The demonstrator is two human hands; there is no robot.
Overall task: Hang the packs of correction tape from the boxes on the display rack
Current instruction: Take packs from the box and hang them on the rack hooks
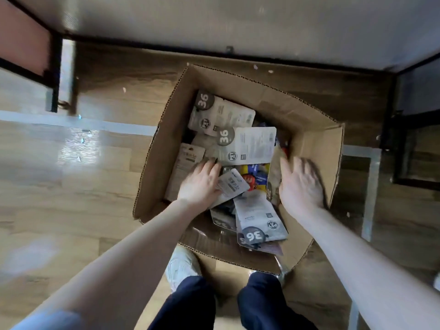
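An open cardboard box (pixel 309 108) is sitting on the wooden floor (pixel 71 186), with packs of correction tape (pixel 247 144) lying loose inside it. Inside the box, the left hand (pixel 202 184) is pinching one small pack (pixel 232 184). The right hand (pixel 301 184), fingers spread and holding nothing, is hovering by the box's right wall.

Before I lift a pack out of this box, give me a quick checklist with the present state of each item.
1. Cardboard box open, packs reachable: ok.
2. Left hand on a pack: ok, its fingers rest on the small grey pack; a firm grip: cannot tell.
3. Right hand free: ok, open by the box's right wall, holding nothing.
4. Packs lie separate: not ok, they overlap in a loose pile, like the pack marked 36.
5. Hang holes intact: cannot tell, blurred.
6. Display rack within reach: cannot tell, not identifiable.
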